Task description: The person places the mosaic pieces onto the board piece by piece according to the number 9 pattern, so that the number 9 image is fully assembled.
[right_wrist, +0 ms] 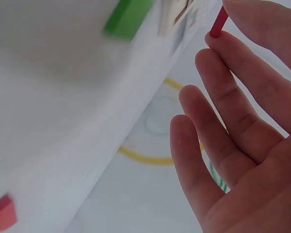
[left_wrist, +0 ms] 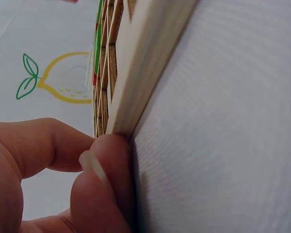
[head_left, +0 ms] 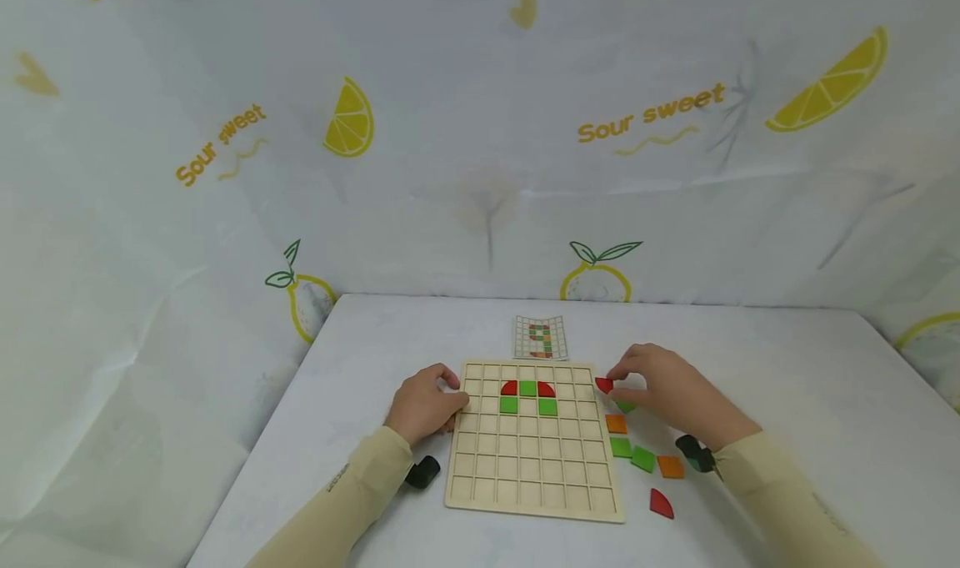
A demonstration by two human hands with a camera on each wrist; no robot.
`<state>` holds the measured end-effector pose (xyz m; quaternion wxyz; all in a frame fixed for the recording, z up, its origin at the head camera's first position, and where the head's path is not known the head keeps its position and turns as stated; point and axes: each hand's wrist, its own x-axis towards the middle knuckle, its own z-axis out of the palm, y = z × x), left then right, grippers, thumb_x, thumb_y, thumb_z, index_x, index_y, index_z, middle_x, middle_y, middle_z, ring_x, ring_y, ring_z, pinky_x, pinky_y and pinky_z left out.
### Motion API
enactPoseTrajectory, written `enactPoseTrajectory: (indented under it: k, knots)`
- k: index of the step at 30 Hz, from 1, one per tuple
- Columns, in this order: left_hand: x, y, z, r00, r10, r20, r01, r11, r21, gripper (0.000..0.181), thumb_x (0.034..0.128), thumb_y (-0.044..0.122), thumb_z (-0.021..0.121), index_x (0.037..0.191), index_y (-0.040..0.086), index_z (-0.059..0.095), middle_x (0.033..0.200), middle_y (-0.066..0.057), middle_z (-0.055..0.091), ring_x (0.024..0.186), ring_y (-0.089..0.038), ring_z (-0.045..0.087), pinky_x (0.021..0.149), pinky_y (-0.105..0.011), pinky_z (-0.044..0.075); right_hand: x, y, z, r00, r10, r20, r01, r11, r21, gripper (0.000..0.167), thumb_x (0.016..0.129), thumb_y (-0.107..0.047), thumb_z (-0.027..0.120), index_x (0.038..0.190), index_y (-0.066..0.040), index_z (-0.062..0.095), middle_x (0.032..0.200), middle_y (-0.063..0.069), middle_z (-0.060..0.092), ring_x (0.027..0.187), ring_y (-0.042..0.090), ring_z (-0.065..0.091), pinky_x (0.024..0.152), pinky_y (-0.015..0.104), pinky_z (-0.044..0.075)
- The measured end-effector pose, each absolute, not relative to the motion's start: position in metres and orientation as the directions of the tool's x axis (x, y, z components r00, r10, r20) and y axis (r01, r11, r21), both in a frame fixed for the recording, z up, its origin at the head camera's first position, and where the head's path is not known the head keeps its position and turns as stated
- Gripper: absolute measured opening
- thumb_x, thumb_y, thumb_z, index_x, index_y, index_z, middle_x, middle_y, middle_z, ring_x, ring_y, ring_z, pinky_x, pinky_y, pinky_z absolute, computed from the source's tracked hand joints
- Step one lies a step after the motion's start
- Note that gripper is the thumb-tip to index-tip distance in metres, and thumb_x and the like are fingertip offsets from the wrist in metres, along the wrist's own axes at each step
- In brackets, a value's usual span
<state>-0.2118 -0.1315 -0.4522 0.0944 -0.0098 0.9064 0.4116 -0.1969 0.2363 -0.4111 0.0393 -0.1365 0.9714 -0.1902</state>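
Note:
A square wooden grid board [head_left: 532, 468] lies on the table, with red quarter-circle tiles and green square tiles set in cells of its upper rows. My left hand [head_left: 425, 405] holds the board's left edge; in the left wrist view, curled fingertips [left_wrist: 109, 155] touch the wooden rim. Beyond the board's upper right corner, my right hand [head_left: 660, 389] pinches a red quarter-circle tile [head_left: 604, 384] between thumb and index finger. That tile [right_wrist: 219, 22] shows edge-on in the right wrist view, where the other fingers stretch out loosely. A green tile [head_left: 626, 405] is partly hidden beneath this hand.
Behind the board lies a small pattern card [head_left: 542, 337]. Loose orange squares [head_left: 671, 467], green squares [head_left: 642, 458] and a red quarter-circle [head_left: 661, 503] lie along the board's right side. A white cloth with lemon prints [head_left: 480, 134] hangs behind the table.

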Motion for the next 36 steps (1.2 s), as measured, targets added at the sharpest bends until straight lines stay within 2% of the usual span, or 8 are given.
enactPoseTrajectory:
  k: [5, 9, 14, 21, 25, 29, 36]
  knots:
    - [-0.213, -0.129, -0.452, -0.981, 0.061, -0.182, -0.097, 0.658, 0.746, 0.02, 0.0929, 0.024, 0.075, 0.108, 0.015, 0.068, 0.059, 0.001, 0.068, 0.052, -0.013, 0.063, 0.055, -0.027, 0.047, -0.197, 0.209, -0.409, -0.949, -0.314, -0.029, -0.278, 0.876, -0.395, 0.016, 0.094, -0.031, 0.085, 0.108, -0.024, 0.083, 0.108, -0.005, 0.071, 0.105, 0.019, 0.065, 0.095, 0.046, 0.06]
    - [-0.213, -0.127, -0.453, -0.981, 0.058, -0.186, -0.101, 0.665, 0.74, 0.019, 0.0932, 0.025, 0.076, 0.108, 0.016, 0.068, 0.058, 0.001, 0.068, 0.052, -0.013, 0.063, 0.057, -0.027, 0.047, -0.197, 0.19, -0.41, -0.944, -0.328, -0.033, -0.29, 0.874, -0.39, 0.017, 0.093, -0.034, 0.086, 0.107, -0.026, 0.083, 0.107, -0.007, 0.07, 0.107, 0.019, 0.065, 0.096, 0.045, 0.059]
    - [-0.213, -0.126, -0.453, -0.981, 0.06, -0.183, -0.097, 0.667, 0.739, 0.018, 0.0937, 0.025, 0.076, 0.107, 0.016, 0.068, 0.057, 0.001, 0.067, 0.05, -0.013, 0.062, 0.055, -0.028, 0.046, -0.196, 0.169, -0.413, -0.933, -0.361, -0.016, -0.326, 0.859, -0.396, 0.016, 0.093, -0.032, 0.087, 0.106, -0.024, 0.083, 0.107, -0.007, 0.07, 0.106, 0.017, 0.064, 0.096, 0.043, 0.058]
    - [-0.212, -0.129, -0.451, -0.983, 0.061, -0.175, -0.092, 0.662, 0.744, 0.019, 0.0938, 0.025, 0.076, 0.107, 0.015, 0.068, 0.056, 0.0, 0.067, 0.049, -0.014, 0.061, 0.055, -0.028, 0.046, -0.192, 0.142, -0.417, -0.897, -0.442, 0.02, -0.414, 0.823, -0.388, 0.015, 0.09, -0.03, 0.089, 0.101, -0.022, 0.083, 0.099, -0.009, 0.067, 0.094, 0.011, 0.059, 0.081, 0.031, 0.054]
    - [-0.211, -0.13, -0.45, -0.983, 0.052, -0.174, -0.096, 0.666, 0.74, 0.018, 0.0941, 0.025, 0.075, 0.107, 0.015, 0.068, 0.056, 0.0, 0.067, 0.049, -0.014, 0.061, 0.056, -0.028, 0.046, -0.189, 0.128, -0.419, -0.89, -0.456, 0.02, -0.427, 0.816, -0.39, 0.017, 0.09, -0.032, 0.089, 0.102, -0.022, 0.084, 0.098, -0.01, 0.067, 0.097, 0.011, 0.059, 0.082, 0.03, 0.054]
    - [-0.211, -0.131, -0.451, -0.983, 0.051, -0.177, -0.098, 0.669, 0.736, 0.018, 0.0938, 0.025, 0.075, 0.107, 0.015, 0.068, 0.057, 0.0, 0.068, 0.05, -0.014, 0.063, 0.057, -0.028, 0.046, -0.188, 0.119, -0.423, -0.887, -0.462, 0.022, -0.434, 0.815, -0.383, 0.019, 0.091, -0.033, 0.088, 0.104, -0.02, 0.084, 0.093, -0.011, 0.063, 0.091, 0.008, 0.056, 0.08, 0.028, 0.052]
    - [-0.212, -0.131, -0.451, -0.984, 0.053, -0.171, -0.092, 0.671, 0.736, 0.018, 0.0937, 0.026, 0.075, 0.107, 0.015, 0.068, 0.058, 0.001, 0.068, 0.051, -0.014, 0.064, 0.058, -0.029, 0.047, -0.186, 0.113, -0.43, -0.844, -0.526, 0.106, -0.529, 0.781, -0.333, 0.015, 0.09, -0.03, 0.089, 0.1, -0.019, 0.084, 0.09, -0.011, 0.061, 0.086, 0.003, 0.053, 0.072, 0.023, 0.05]
